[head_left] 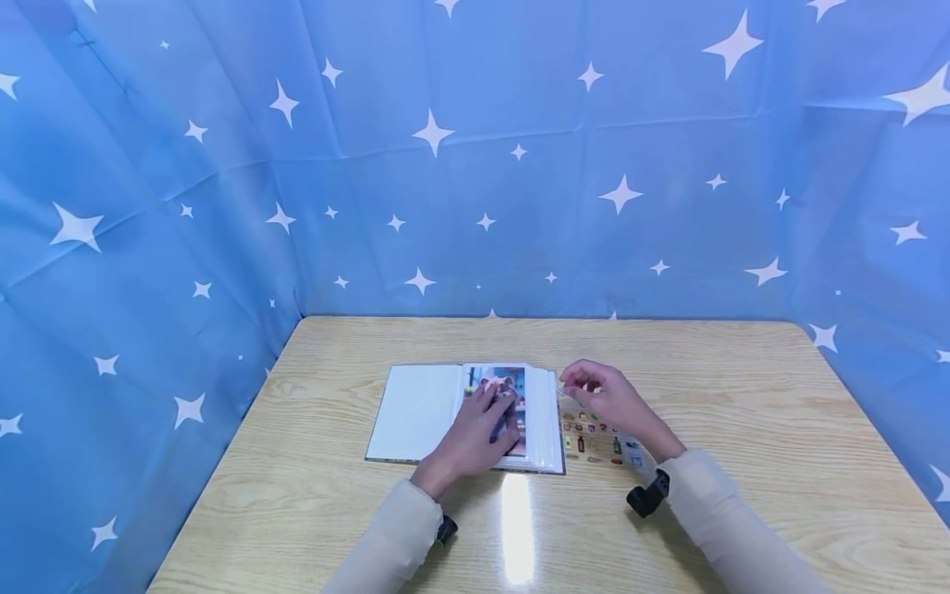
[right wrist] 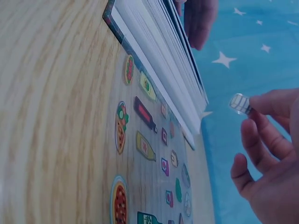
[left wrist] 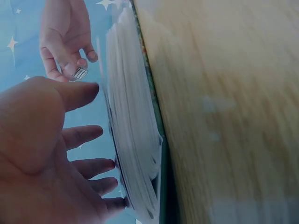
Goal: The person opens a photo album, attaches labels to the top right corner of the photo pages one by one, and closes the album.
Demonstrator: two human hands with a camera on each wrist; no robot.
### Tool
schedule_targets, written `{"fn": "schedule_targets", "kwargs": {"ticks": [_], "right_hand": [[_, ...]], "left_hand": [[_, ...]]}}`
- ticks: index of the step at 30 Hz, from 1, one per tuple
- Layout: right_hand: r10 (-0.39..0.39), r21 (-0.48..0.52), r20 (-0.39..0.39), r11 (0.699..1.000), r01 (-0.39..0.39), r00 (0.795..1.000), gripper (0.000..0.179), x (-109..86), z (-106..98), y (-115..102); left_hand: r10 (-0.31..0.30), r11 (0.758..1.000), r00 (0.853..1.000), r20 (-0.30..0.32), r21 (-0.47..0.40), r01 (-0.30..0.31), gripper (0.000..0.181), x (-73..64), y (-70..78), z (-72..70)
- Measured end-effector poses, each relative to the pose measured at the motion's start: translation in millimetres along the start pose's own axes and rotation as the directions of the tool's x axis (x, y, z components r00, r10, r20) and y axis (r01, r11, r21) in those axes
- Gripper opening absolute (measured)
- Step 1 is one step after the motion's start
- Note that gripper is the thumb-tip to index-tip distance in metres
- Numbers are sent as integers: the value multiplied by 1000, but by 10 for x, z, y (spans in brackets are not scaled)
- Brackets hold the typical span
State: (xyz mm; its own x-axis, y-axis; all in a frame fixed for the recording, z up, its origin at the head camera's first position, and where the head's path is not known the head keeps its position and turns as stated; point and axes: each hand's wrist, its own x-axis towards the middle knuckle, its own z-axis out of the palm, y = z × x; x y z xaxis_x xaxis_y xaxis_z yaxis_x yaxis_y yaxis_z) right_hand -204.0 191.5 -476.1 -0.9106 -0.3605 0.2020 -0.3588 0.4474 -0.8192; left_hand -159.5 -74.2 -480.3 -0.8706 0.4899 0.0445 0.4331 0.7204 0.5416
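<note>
A photo album [head_left: 419, 412] lies spread on the table, its left side a plain white page. On the right side a colourful photo [head_left: 518, 421] sits under a clear sleeve. My left hand [head_left: 478, 433] rests across that photo with fingers spread and fairly straight, hiding much of it. My right hand [head_left: 609, 403] is raised by the album's right edge. Between its thumb and forefinger it pinches a small sticker [right wrist: 239, 103] with a dark grid pattern. Below that hand lies a clear sticker sheet [head_left: 586, 437], printed with bottles and food, beside the album.
The light wood table [head_left: 297, 495] carries a bright glare streak in front of the album. Behind and at the sides hangs a blue curtain [head_left: 505, 99] with white stars. The album's stacked pages [left wrist: 133, 116] form a thick block on its right side.
</note>
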Motion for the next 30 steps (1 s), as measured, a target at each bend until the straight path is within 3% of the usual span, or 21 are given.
{"fn": "schedule_targets", "kwargs": {"ticks": [5,10,23,30], "right_hand": [[-10,1,8,1000,10,1000,14,30,27,-14],[-5,-1,11,1000,5,1000,15,62,51,-14],[38,46,32,998,-39,999,19,247,133,11],[71,55,41,996,-74,997,18,359,195,38]], "left_hand": [[-57,995,996,68,88,51,63,-1,-1,16],[-75,981,991,113,184,54,66,10,3,11],[-27,954,991,134,299,-15,62,78,-1,-95],[-12,948,987,160,317,-40,60,130,-46,-123]]}}
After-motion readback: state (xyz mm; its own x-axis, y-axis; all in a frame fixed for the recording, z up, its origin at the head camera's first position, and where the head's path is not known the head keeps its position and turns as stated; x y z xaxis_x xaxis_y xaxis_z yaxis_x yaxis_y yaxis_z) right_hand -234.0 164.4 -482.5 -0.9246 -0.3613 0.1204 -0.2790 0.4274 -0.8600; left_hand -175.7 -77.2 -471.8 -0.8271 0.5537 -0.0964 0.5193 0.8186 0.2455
